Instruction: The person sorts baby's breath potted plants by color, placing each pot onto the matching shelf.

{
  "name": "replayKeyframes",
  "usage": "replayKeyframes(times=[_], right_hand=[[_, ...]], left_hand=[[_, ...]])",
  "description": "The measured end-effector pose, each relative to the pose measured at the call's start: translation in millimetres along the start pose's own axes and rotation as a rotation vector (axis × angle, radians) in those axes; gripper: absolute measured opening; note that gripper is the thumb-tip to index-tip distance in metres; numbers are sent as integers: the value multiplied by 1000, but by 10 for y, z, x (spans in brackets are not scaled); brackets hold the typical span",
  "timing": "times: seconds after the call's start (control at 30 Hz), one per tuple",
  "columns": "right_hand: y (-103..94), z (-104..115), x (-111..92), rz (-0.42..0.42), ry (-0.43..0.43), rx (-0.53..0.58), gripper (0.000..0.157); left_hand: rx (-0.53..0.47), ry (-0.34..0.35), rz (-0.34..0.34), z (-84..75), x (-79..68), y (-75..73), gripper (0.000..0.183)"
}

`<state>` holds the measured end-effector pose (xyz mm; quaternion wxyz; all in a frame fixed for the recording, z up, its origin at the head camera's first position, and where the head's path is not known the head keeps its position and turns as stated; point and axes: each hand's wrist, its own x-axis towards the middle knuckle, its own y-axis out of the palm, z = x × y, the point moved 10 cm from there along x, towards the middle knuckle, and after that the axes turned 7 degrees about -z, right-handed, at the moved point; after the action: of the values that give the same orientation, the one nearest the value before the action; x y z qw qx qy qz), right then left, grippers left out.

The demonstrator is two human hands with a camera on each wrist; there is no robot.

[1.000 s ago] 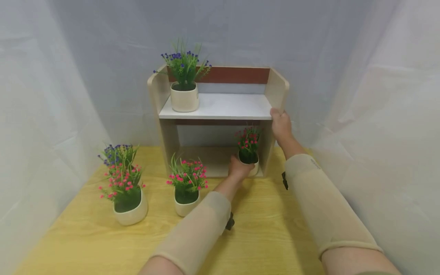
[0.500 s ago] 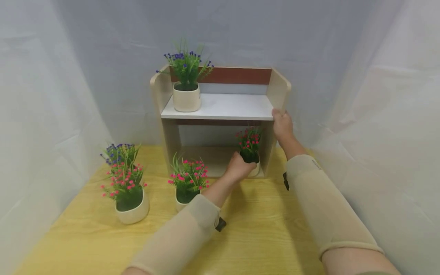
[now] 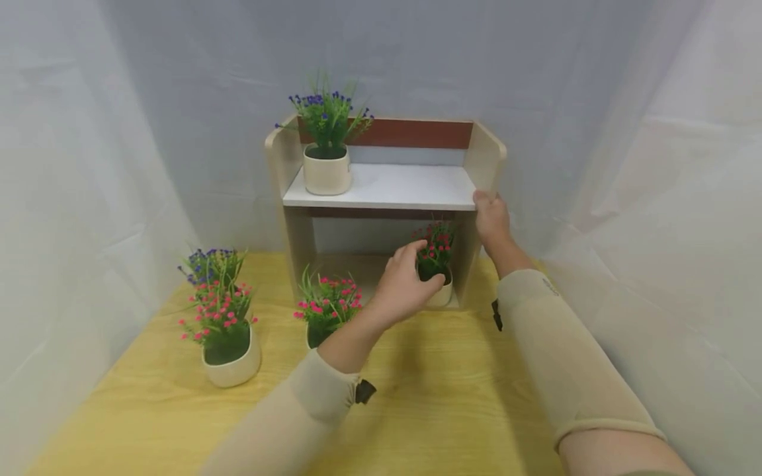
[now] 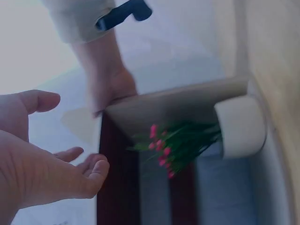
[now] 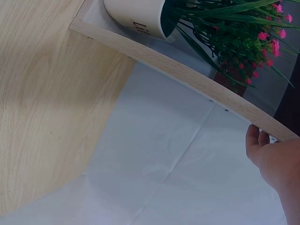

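Note:
In the head view a two-tier wooden shelf [image 3: 381, 192] stands on the table. My right hand [image 3: 493, 219] grips its right side panel by the front edge, at the height of the white board; in the right wrist view the curled fingers [image 5: 253, 138] lie at the panel's outer face. On the lower tier, at the right end, sits a cream pot of pink flowers [image 3: 442, 291], upright. My left hand [image 3: 405, 283] is in front of that pot, thumb and fingers spread, holding nothing. The left wrist view shows a gap between the left hand [image 4: 51, 173] and the pot [image 4: 241, 126].
A pot of purple flowers [image 3: 327, 173] stands on the upper tier, left side. On the table [image 3: 452, 396], a pink-flowered pot [image 3: 324, 324] is partly hidden by my left arm. Farther left stand another pink one [image 3: 235, 367] and a purple one [image 3: 215, 264] behind it.
My left hand has let go of the pink-flower pot on the lower tier, drawn back to the left and opened its fingers. The right hand keeps its grip on the shelf panel.

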<state>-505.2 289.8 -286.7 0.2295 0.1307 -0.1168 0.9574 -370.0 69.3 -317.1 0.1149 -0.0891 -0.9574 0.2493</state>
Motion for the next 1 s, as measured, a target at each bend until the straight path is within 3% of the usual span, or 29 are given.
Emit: replayKeyframes(times=[0.2,0.53,0.7,0.87,1.0], right_hand=[[-4,1,-8,-1,0,-16,59],[6,-12,15,2,-7,-9,59],[16,-24,9,10,1,3,60],[-2,-21,2,-6,3,-21,60],[-6,0,-2,-11,-4,-15,61]], left_hand=[[55,58,-57,3,-89,-351,66],[126,76,-151,145,-265,-1010,49],[115,22,-170,305,-351,-1279,49],[73,-54,-144,524,-443,-1433,54],[114,-75,-173,686,-497,-1553,57]])
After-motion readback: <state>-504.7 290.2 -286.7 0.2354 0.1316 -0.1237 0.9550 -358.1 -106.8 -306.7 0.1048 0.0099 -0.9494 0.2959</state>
